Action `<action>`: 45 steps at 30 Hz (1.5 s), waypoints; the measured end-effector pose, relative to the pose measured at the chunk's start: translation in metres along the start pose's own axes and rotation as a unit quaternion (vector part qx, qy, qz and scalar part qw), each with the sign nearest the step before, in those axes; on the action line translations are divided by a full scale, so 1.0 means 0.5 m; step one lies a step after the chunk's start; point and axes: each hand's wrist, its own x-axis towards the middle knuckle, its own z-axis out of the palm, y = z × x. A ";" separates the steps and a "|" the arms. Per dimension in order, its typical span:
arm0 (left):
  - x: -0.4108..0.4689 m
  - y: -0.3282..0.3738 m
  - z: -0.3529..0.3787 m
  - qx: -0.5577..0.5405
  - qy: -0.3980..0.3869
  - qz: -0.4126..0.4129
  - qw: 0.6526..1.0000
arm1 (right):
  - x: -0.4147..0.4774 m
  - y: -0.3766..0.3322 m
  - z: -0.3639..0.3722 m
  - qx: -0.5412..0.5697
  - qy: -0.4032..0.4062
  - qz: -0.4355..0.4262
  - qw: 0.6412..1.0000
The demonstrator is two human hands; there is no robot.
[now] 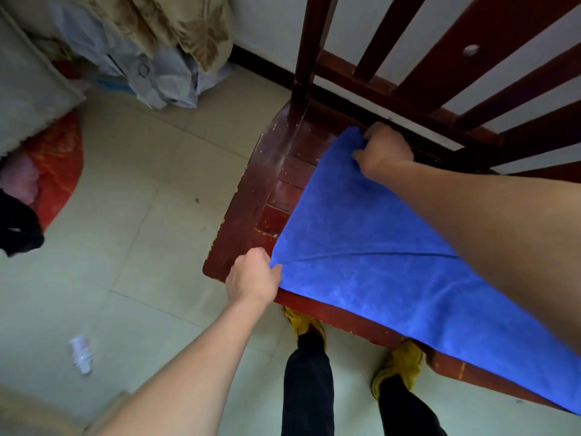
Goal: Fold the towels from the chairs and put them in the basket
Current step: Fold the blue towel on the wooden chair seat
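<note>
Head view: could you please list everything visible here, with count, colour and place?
towel: one, blue, lying on the chair seat
chair: one, dark red wood, slatted back, right half
floor: pale beige tiles
red bag: one, red, far left
black cloth: one, black, left edge beside the red bag
pale bags: heap, count unclear, grey-white, top left
patterned fabric: one, tan, above the heap
small white item: one, floor lower left, too blurred to identify
shoes: two, yellow, below the seat's front edge
trousers: black, bottom centre
left hand: pinches the towel's near corner
right hand: grips the towel's far corner
</note>
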 end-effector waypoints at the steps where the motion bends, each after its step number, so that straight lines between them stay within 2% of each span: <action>1: 0.003 -0.001 0.004 -0.014 -0.009 -0.008 1.000 | -0.001 -0.001 0.002 0.004 0.004 -0.008 1.000; 6: 0.007 -0.047 -0.031 -0.049 0.010 -0.042 0.998 | -0.004 -0.070 0.003 0.064 0.065 -0.088 0.992; 11: 0.028 -0.099 -0.064 -0.014 0.013 -0.059 0.998 | 0.004 -0.129 0.006 0.120 0.012 -0.137 0.983; 17: 0.051 -0.089 -0.094 0.003 0.000 -0.056 0.998 | -0.113 -0.030 0.050 0.102 0.054 -0.178 0.977; 20: 0.054 -0.059 -0.118 0.032 0.002 -0.043 0.999 | -0.199 0.065 0.084 0.110 0.023 -0.128 0.985; 24: 0.025 0.018 -0.115 0.059 -0.003 0.025 0.998 | -0.300 0.220 0.105 0.118 -0.009 -0.019 0.993; 29: -0.066 0.126 -0.034 0.099 -0.076 0.124 0.984 | -0.378 0.408 0.088 0.134 -0.012 0.139 0.981; 33: -0.182 0.225 0.093 0.110 -0.144 0.192 0.964 | -0.425 0.575 0.043 0.144 0.015 0.238 0.960; 39: -0.347 0.338 0.271 0.131 -0.190 0.247 0.941 | -0.462 0.827 -0.013 0.172 0.065 0.312 0.932; 45: -0.463 0.427 0.451 0.138 -0.180 0.255 0.940 | -0.398 1.013 -0.037 0.216 0.088 0.284 0.930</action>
